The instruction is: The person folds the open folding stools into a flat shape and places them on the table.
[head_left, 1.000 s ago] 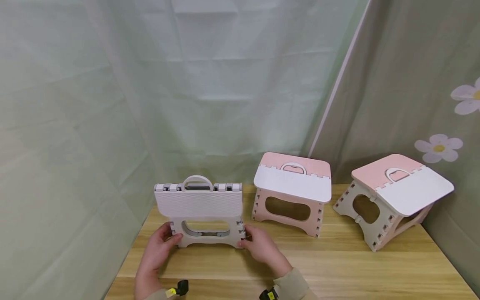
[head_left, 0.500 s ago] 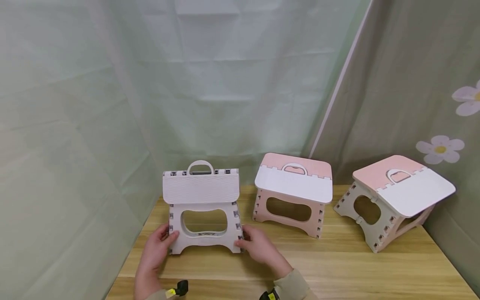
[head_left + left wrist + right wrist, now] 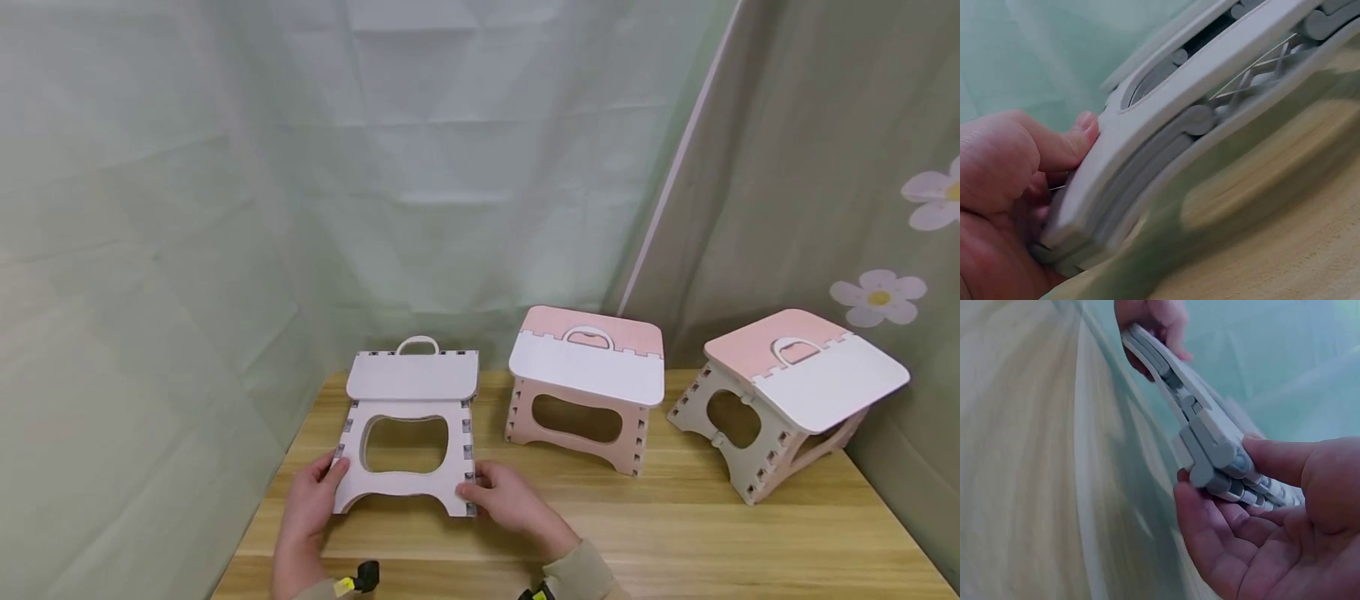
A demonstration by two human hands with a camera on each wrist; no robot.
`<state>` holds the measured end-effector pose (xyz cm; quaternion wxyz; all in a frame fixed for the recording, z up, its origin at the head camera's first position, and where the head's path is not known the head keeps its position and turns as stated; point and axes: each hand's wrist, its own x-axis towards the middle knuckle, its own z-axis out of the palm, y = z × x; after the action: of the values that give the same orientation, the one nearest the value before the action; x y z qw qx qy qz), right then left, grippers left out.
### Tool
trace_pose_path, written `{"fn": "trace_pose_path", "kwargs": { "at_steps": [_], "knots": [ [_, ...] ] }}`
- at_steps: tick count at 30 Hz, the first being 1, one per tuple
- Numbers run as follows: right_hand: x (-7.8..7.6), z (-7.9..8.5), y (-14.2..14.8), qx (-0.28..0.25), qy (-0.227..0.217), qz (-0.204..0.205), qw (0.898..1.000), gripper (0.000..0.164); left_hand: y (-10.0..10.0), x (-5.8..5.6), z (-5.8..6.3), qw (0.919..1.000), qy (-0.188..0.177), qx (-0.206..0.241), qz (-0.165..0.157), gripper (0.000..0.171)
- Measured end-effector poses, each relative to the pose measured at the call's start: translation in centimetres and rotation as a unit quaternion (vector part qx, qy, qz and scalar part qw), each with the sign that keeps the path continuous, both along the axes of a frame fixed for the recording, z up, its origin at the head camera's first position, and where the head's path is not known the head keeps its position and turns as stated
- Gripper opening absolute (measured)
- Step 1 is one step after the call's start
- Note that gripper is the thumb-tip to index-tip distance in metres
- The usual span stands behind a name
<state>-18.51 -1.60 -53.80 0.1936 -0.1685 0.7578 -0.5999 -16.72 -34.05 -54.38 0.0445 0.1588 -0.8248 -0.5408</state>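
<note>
Wood-grain desk (image 3: pixel 675 542); white folded stool (image 3: pixel 412 379) at its left, long axis leading forward, desk contact uncertain; left grip (image 3: pixel 311 500) and right grip (image 3: pixel 510 500), about equally near, pinching opposite sides of its near end.

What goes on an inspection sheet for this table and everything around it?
Surface: wood-grain table
Job's things: white folding stool, folded, handle at the far end
Clutter: middle pink-and-white stool and right pink-and-white stool, both standing unfolded
Grips: left grip and right grip, holding the lower sides of the white folding stool
Cables: nothing seen
Surroundings: pale fabric behind, white flowers at the right
</note>
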Motion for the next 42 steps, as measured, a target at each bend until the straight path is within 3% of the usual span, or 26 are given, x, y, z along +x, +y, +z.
{"fn": "trace_pose_path", "kwargs": {
  "at_steps": [5,9,18,32,42],
  "knots": [
    [0.3,-0.3,-0.7,-0.065,-0.060,-0.001,0.996,0.028,0.1,-0.1,0.1,0.9972,0.026,0.049,0.051,0.052],
    [0.7,-0.2,-1.0,-0.091,-0.095,-0.003,0.991,0.030,0.1,0.0,0.0,0.9959,0.032,0.050,0.069,0.047],
    [1.0,0.4,-1.6,-0.110,-0.112,0.004,0.988,0.050,-0.2,0.2,0.1,0.9907,0.029,0.072,0.112,0.048],
    [1.2,-0.1,-1.9,-0.129,-0.126,-0.003,0.984,0.043,-0.5,0.1,-0.4,0.9828,0.052,0.090,0.153,0.044],
    [1.5,-0.2,-2.3,-0.141,-0.138,-0.006,0.980,0.031,-0.7,0.3,-0.4,0.9806,0.015,0.078,0.180,0.047]
  ]
}}
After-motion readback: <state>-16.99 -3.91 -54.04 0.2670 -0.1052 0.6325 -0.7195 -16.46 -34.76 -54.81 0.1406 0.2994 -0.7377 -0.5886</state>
